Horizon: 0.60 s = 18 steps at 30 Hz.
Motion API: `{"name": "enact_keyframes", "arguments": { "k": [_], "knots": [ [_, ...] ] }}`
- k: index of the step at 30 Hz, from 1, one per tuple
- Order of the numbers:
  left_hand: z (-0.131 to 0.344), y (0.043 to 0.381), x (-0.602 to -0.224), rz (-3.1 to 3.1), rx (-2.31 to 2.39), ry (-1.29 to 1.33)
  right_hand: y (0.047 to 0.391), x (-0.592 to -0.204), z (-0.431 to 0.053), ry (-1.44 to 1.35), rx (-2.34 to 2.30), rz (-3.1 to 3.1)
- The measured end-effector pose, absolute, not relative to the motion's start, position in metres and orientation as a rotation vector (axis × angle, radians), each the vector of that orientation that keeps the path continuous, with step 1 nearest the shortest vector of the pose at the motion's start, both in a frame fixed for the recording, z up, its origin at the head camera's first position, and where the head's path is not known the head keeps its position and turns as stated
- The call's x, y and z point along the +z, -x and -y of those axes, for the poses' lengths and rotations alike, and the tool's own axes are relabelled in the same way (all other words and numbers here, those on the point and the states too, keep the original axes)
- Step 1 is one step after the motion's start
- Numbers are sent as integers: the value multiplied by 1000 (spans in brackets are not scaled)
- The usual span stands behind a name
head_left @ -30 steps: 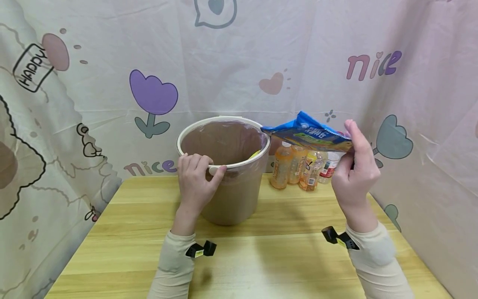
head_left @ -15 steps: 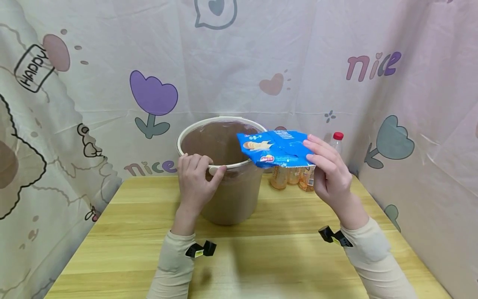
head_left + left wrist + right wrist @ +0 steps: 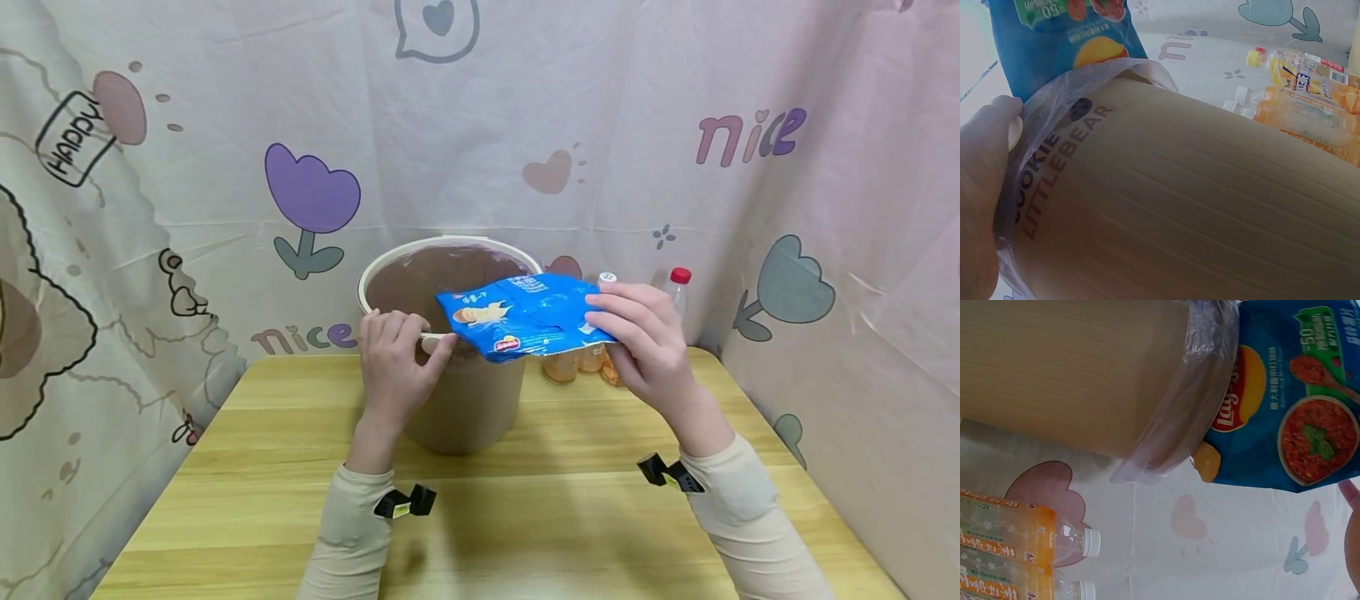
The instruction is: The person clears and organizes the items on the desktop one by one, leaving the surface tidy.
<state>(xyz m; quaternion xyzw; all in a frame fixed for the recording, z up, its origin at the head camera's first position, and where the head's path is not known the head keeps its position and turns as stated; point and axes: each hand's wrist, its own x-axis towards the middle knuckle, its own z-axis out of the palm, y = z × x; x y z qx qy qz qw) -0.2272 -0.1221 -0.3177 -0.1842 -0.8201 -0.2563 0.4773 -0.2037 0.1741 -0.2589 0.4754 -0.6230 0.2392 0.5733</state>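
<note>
A brown trash bin (image 3: 465, 408) with a pale rim and a clear plastic liner stands on the table. My left hand (image 3: 397, 358) grips its near rim, thumb on the outside. My right hand (image 3: 652, 350) pinches one end of a blue Lay's potato chip bag (image 3: 525, 312), which lies nearly flat over the right part of the bin's opening. In the right wrist view, the bag's front (image 3: 1313, 444) shows a bowl of red sauce, beside the liner (image 3: 1172, 419). Printed lettering shows on the bin wall (image 3: 1197, 200) in the left wrist view. The bag hides part of the opening.
Several orange drink bottles (image 3: 561, 368) stand behind and right of the bin, partly covered by the bag and right hand. A clear bottle with a red cap (image 3: 678, 287) is farther right. A printed cloth (image 3: 465, 150) hangs behind the wooden table (image 3: 270, 467).
My right hand has moved left, bringing the chip bag from right of the bin to over its opening and turning its other printed face up. The left hand stays on the rim.
</note>
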Motion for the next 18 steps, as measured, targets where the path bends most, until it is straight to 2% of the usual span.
{"name": "enact_keyframes", "arguments": {
  "k": [18],
  "knots": [
    [122,227,-317,1989,-626,461,216,-264,-175,-804,487,1822]
  ]
}}
